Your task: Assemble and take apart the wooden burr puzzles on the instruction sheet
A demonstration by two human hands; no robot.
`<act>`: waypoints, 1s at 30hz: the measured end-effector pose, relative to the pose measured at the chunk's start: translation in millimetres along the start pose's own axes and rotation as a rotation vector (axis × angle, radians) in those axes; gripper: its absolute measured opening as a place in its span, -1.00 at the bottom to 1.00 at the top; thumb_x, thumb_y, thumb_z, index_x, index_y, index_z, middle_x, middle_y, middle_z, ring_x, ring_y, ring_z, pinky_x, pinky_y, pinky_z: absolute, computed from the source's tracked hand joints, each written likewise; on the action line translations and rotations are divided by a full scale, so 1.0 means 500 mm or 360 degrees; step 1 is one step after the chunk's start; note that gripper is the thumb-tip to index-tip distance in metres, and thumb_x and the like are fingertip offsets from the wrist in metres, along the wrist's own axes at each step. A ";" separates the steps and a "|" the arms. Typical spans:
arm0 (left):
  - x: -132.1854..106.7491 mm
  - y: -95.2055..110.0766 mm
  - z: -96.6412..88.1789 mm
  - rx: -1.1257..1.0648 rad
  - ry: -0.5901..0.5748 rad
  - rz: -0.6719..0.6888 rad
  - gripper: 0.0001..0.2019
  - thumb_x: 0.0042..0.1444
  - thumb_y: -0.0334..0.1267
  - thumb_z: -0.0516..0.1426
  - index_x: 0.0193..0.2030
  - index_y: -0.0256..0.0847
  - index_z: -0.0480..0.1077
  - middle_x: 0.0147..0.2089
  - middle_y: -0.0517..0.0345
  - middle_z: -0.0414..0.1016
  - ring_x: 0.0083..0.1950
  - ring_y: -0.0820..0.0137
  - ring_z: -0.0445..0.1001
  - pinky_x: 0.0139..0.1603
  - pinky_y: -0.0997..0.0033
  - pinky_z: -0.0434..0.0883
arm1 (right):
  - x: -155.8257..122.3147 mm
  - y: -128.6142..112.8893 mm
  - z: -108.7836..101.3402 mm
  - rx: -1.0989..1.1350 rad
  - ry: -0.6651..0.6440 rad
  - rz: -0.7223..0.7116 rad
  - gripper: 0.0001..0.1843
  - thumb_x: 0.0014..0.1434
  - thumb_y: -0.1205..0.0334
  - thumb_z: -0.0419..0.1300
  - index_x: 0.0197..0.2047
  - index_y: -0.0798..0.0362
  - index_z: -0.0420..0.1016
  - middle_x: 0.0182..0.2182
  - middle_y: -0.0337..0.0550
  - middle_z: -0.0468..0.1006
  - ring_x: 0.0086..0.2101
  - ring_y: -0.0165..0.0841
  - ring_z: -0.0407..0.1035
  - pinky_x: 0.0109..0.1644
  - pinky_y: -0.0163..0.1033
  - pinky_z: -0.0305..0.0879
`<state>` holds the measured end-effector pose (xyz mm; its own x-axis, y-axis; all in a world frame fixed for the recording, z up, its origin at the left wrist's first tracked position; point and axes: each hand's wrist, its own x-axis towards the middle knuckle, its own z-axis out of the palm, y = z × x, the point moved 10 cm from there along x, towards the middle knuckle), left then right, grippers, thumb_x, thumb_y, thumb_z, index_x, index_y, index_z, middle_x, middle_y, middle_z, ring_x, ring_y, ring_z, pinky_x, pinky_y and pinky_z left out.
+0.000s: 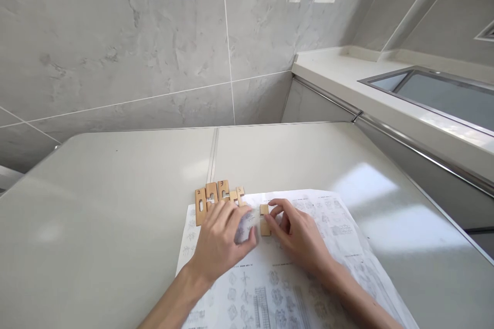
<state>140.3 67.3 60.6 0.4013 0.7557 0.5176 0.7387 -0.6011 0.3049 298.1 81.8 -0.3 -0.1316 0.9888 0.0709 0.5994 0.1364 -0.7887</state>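
Observation:
A small notched wooden puzzle piece (265, 229) stands out against the printed sheet (266, 262), roughly in its upper middle. The thumb and fingertips of my right hand (299, 231) close on this piece from its right side, covering part of it. My left hand (224, 236) hovers to the left, thumb and fingers apart, with nothing between them. Just beyond it lie several flat wooden puzzle pieces (200, 208) with slots, notches and handwritten numbers, side by side at the paper's top left edge. My left fingers hide the lower ends of some.
The paper carries many small line diagrams and lies on a glossy pale table (116, 216) with a seam (213, 157). Behind is a grey tiled wall (154, 36). A white counter (335, 69) with a metal-framed inset (436, 87) runs along the right.

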 end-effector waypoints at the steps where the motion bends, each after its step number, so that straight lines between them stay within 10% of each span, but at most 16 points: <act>1: 0.002 0.008 0.002 -0.0048 -0.0034 0.0055 -0.77 0.19 -0.30 0.26 0.00 -0.17 0.48 -0.16 0.04 0.57 -0.11 0.17 0.53 -0.06 0.15 0.48 | -0.001 -0.004 0.003 0.0040 -0.0027 -0.0022 -0.77 0.44 0.03 0.09 0.07 -0.09 0.37 -0.25 -0.26 0.67 -0.56 -0.39 0.37 -0.44 -0.24 0.23; 13: 0.003 -0.028 0.017 0.0054 -0.0120 -0.0036 -0.80 0.37 -0.17 0.24 0.03 -0.15 0.39 0.07 -0.05 0.45 0.10 0.10 0.41 0.07 0.05 0.45 | -0.005 -0.029 0.014 0.0006 -0.0116 -0.0116 -0.73 0.45 0.22 0.00 0.10 -0.05 0.46 -0.64 -0.48 0.19 -0.64 -0.41 0.15 -0.46 -0.31 0.11; 30: 0.013 -0.021 0.001 -0.0011 -0.0047 -0.0012 -0.78 0.35 -0.27 0.22 0.09 -0.14 0.37 0.06 -0.04 0.48 0.11 0.13 0.47 0.12 0.06 0.46 | -0.018 -0.082 0.039 -0.0251 -0.0259 -0.0491 -0.49 0.44 0.40 -0.08 0.40 -0.02 0.20 -0.35 -0.28 0.62 -0.60 -0.45 0.26 -0.45 -0.30 0.01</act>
<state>135.5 78.8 60.4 0.4114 0.7675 0.4917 0.7382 -0.5970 0.3141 259.4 66.2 19.8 -0.4409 0.8788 0.1826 0.6247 0.4465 -0.6406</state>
